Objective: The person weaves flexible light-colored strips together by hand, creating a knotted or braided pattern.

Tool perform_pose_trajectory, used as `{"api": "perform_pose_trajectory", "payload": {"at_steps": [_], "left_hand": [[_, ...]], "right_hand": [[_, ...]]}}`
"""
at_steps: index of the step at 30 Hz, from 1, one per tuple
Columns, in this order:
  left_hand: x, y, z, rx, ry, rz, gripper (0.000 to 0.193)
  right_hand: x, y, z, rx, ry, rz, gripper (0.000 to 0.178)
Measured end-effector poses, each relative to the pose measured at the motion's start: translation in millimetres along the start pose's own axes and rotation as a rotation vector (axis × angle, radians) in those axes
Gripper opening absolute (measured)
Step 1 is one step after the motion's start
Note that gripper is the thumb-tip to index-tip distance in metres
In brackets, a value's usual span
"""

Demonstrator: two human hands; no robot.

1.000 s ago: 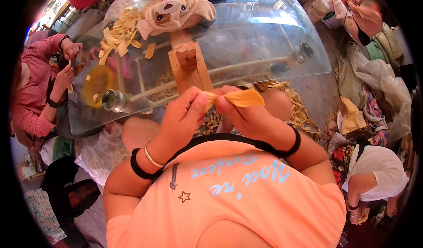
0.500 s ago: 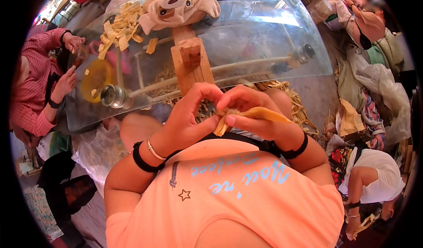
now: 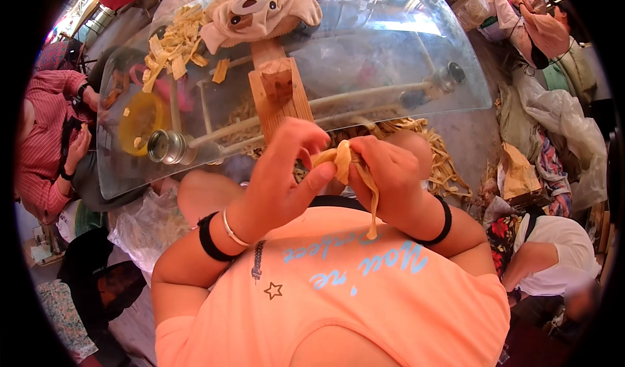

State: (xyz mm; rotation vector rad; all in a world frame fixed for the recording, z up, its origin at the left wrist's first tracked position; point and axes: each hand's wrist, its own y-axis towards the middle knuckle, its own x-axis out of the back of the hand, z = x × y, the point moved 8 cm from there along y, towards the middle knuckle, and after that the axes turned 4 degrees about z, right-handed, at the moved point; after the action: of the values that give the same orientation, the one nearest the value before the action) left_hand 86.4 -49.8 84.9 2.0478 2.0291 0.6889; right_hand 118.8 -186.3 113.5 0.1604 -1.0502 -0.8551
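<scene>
Over my lap, just short of the glass table, both hands work on a limp yellow fibrous strip [image 3: 343, 164]. My right hand [image 3: 389, 170] is closed round it, and one long tail hangs below the fingers toward my shirt. The strip loops over near the right fingertips. My left hand [image 3: 286, 162] has its thumb and curled index finger at the strip's other end; its upper fingers are raised and slightly blurred. A wooden block stand [image 3: 281, 97] rises beyond my hands at the table edge. A plush cloth with a dog's face [image 3: 254, 15] covers its far end.
Yellow strips are heaped on the glass table [image 3: 390, 61] at far left, with more strips [image 3: 436, 158] beside my right knee. Under the glass are a yellow basin [image 3: 140, 123] and metal-capped legs. A person in a striped shirt [image 3: 49, 132] sits left; others are at right.
The strip has gone from lying across my right hand to a loop with its tail hanging down. My left fingers have lifted and spread. The person at left has drawn their hands back from the table.
</scene>
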Motion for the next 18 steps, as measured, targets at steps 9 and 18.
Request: {"api": "perform_pose_trajectory", "payload": {"at_steps": [9,18], "left_hand": [[10.4,-31.0,11.2,0.262,0.019,0.401,0.020],[-4.2,-9.5,-12.5,0.041,0.143,0.338,0.031]], "right_hand": [[-12.5,-8.4,-4.8,0.144,0.049,0.358,0.016],[-26.8,-10.0,2.8,0.126,0.238,0.334,0.013]]}}
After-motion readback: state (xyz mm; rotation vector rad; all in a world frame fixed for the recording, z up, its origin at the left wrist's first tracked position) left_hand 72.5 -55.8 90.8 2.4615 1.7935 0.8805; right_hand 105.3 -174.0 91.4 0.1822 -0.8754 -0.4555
